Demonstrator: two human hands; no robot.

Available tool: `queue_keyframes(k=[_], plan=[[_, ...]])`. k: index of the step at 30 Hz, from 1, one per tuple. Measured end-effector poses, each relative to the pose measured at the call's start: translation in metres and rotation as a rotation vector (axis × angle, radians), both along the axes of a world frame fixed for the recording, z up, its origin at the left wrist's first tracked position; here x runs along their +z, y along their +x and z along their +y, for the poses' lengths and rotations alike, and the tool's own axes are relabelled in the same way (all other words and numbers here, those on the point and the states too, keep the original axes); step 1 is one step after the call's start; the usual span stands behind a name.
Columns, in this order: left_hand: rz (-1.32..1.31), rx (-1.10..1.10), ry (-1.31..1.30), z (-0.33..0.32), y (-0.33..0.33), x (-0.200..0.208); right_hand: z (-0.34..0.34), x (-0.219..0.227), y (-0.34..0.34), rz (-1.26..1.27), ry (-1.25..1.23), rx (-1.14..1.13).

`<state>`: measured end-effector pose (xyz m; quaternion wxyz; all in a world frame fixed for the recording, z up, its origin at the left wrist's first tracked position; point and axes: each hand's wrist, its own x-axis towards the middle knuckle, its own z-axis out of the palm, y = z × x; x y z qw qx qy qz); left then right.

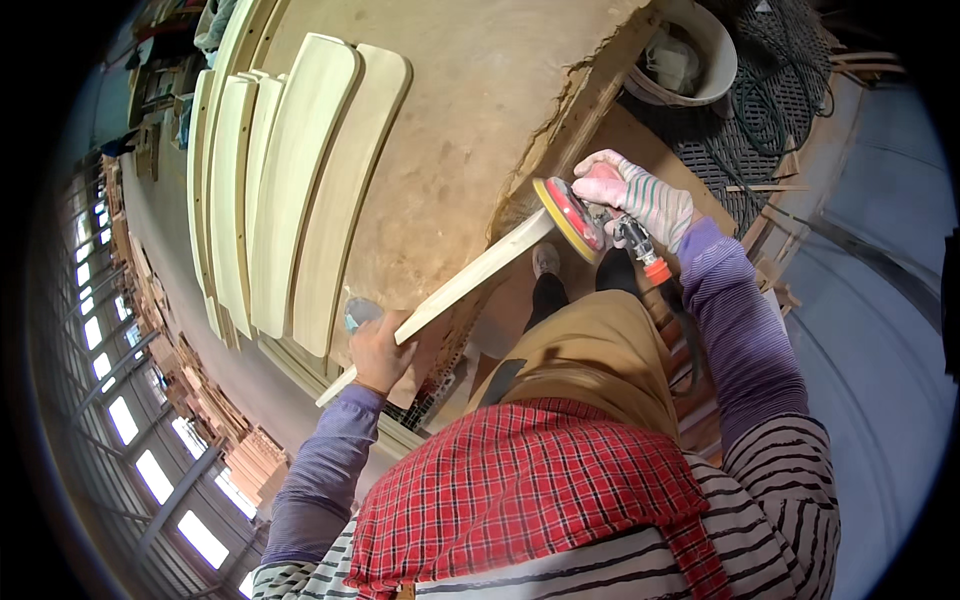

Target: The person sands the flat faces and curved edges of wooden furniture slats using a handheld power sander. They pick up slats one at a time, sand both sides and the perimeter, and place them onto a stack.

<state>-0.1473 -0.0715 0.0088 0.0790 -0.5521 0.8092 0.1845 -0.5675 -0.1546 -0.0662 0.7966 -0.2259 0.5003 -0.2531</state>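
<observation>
My left hand is closed around a long, pale wooden slat, near its lower left end. The slat slants up to the right, in front of the workbench edge. At its far end, my right hand, in a white striped glove with pinkish fingers, grips a round air sander with a red body and a yellow-edged pad. The pad stands on edge against the slat's tip; whether it touches cannot be made out. An orange-red coupling joins the sander to a dark hose.
Several pale curved boards lie side by side on the brown workbench, whose right edge is ragged. A white bucket stands beyond that edge, by a dark mat with coiled hoses. Stacked wood lines the far left.
</observation>
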Motion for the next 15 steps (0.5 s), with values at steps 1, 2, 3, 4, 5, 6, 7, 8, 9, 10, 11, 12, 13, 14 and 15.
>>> queue_keyframes(k=[1,2,3,4,5,6,7,8,9,10,11,12,13,14,15], plan=[[-0.009,0.006,0.003,-0.001,-0.002,0.001,-0.001,0.003,0.001,0.002,-0.008,0.004],[-0.017,0.01,0.006,-0.002,-0.002,0.001,-0.001,0.007,0.001,0.005,-0.016,0.006],[-0.021,0.016,0.006,-0.001,-0.001,0.0,-0.006,0.018,0.003,0.006,-0.033,0.016],[-0.024,0.02,0.005,-0.001,0.002,-0.002,-0.008,0.028,0.003,0.063,-0.042,0.055],[-0.026,0.022,0.004,0.0,0.004,-0.004,-0.008,0.036,0.008,0.198,-0.211,0.061],[0.032,0.03,0.003,-0.002,0.004,-0.005,-0.006,0.046,0.012,0.336,-0.39,0.062],[0.014,0.035,0.009,-0.001,0.004,-0.004,-0.006,0.068,0.023,0.47,-0.57,0.065],[-0.005,0.04,0.017,0.001,0.005,-0.003,-0.002,0.098,0.032,0.649,-0.644,0.179],[-0.018,0.04,0.02,0.002,0.006,-0.004,0.003,0.121,0.051,0.863,-0.749,0.265],[-0.038,0.036,0.018,0.003,0.008,-0.006,0.005,0.145,0.074,0.931,-0.744,0.397],[-0.038,0.052,0.015,0.004,0.009,-0.006,0.009,0.166,0.097,0.997,-0.739,0.529],[-0.037,0.068,0.011,0.005,0.009,-0.008,0.02,0.174,0.123,1.041,-0.839,0.626],[-0.037,0.086,0.011,0.006,0.008,-0.007,0.035,0.172,0.147,1.079,-0.937,0.728],[-0.085,0.078,0.027,0.001,0.001,-0.002,0.051,0.169,0.17,1.05,-1.04,0.739],[-0.016,0.063,-0.016,-0.002,0.001,-0.001,0.063,0.169,0.185,1.015,-1.149,0.748]])
